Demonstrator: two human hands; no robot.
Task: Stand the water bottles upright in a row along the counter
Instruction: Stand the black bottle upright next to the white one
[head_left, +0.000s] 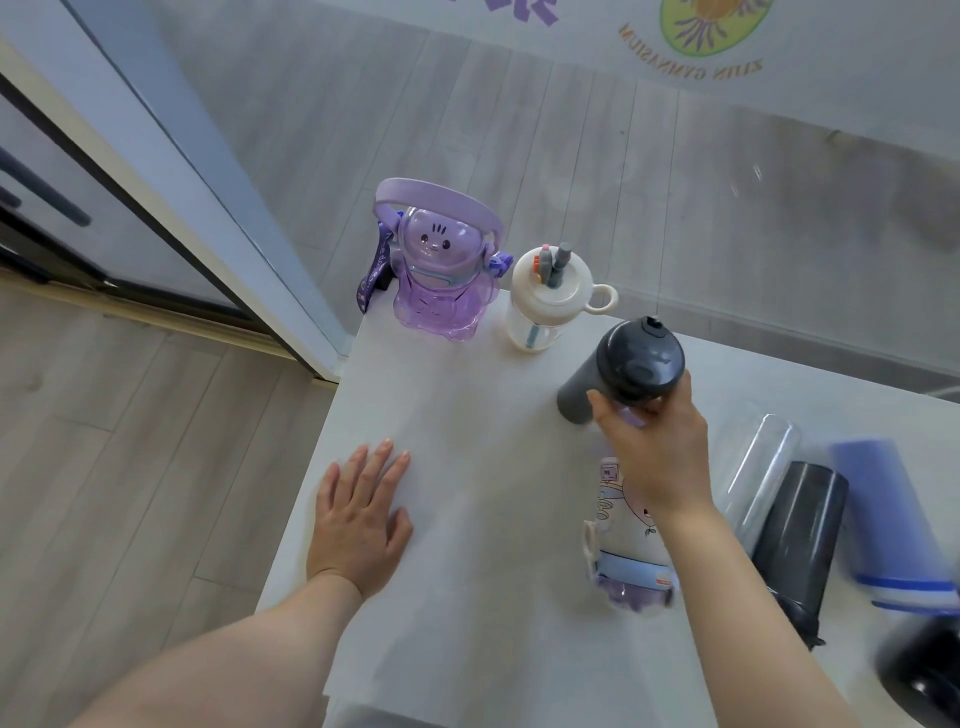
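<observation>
The right hand (655, 457) has its grip closed around the upper body of a dark grey bottle with a rounded flip-top lid (626, 371), fingers wrapped just under the lid; the bottle is tilted, its base at or near the white tabletop (457, 467) (whether it touches cannot be told). Just beyond the grey bottle stands a clear bottle with a cream lid, ring handle and straw (550, 304), and beyond that a purple translucent bear-shaped bottle with a lilac carry handle (434, 265), both upright: the row has two in place, with the grey one likely third. Nearer than the grey bottle lie a printed clear bottle with a pale blue band (626, 530), a clear tumbler (753, 467), a dark cylinder (800, 540) and a blue-banded lilac bottle (888, 519), all waiting. The left hand (358, 519) rests flat and empty.
</observation>
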